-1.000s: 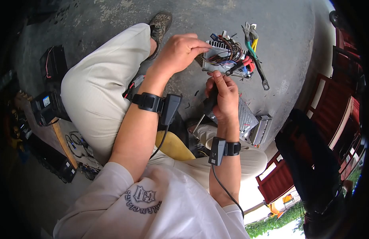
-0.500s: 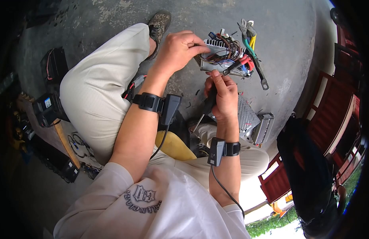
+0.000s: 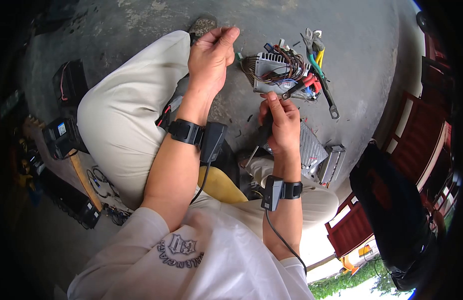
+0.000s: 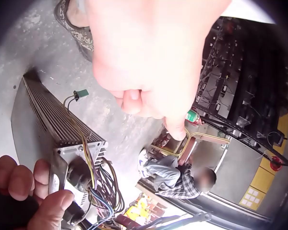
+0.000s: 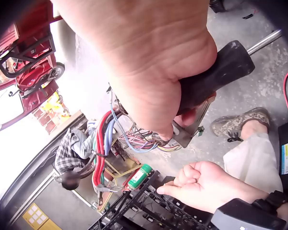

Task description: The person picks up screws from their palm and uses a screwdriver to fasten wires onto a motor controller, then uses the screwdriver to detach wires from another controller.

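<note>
A grey finned metal box (image 4: 62, 115) with a bundle of thin wires (image 3: 289, 67) lies before me on the floor in the head view. My left hand (image 3: 209, 60) is raised beyond the box's left end, fingers curled in and thumb along the index finger, with nothing visible in its grasp. A green connector (image 4: 81, 94) sticks out on wires at that end. My right hand (image 3: 281, 120) grips the black handle of a screwdriver (image 5: 216, 74), its shaft pointing back toward my body. The right thumb and fingertips are at the box's near edge, by a metal plate (image 5: 194, 129).
Thick cables with metal lugs (image 3: 334, 112) reach past the box's right side. Nearer my leg lies a ribbed silver case (image 3: 311, 145), beside another narrow metal unit (image 3: 331, 162). My shoe (image 3: 204, 24) is behind the left hand. A person in a plaid shirt (image 4: 187, 184) sits farther off.
My left hand has come off the wires at the box's left end and moved up and left. The green connector there now shows. My right hand stays almost in place with the screwdriver.
</note>
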Action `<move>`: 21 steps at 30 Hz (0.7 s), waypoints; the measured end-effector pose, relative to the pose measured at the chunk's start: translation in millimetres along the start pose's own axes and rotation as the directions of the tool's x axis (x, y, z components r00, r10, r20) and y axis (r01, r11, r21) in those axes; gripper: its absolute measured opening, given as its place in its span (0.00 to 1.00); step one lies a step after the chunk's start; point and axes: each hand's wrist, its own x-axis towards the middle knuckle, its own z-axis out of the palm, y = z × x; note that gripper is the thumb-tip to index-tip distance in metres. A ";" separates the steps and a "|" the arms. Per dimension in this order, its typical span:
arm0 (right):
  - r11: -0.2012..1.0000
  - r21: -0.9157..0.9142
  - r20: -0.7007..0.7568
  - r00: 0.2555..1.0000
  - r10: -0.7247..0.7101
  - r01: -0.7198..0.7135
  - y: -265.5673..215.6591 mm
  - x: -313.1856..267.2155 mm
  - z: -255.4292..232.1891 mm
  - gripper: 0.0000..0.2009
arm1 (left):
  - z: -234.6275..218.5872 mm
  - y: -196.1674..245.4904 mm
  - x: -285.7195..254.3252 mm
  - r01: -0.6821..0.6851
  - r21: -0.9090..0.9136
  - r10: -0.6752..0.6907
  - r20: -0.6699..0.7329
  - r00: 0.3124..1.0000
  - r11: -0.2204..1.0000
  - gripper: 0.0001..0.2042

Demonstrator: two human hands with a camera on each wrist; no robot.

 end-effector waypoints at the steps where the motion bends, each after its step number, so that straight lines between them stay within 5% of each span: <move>1: 1.000 0.005 0.003 1.000 0.007 -0.007 0.1 -0.7 -0.8 0.14 | -1.1 -1.5 -0.2 0.001 -0.002 -0.001 -0.004 1.000 1.000 0.07; 9: 1.000 -0.011 -0.043 0.999 0.024 -0.024 -2.2 -3.9 4.0 0.14 | -4.4 2.9 -0.7 0.107 -0.296 -0.073 0.126 0.989 0.949 0.11; 16: 0.999 -0.049 -0.043 0.999 -0.016 0.014 -1.8 -4.4 4.8 0.14 | -0.2 1.6 -3.1 0.080 -0.202 -0.066 0.075 0.995 0.976 0.08; 21: 0.994 -0.101 -0.060 0.997 -0.047 0.041 2.6 -6.9 2.3 0.14 | -2.8 3.3 -3.8 0.038 -0.127 -0.015 0.179 0.984 0.991 0.05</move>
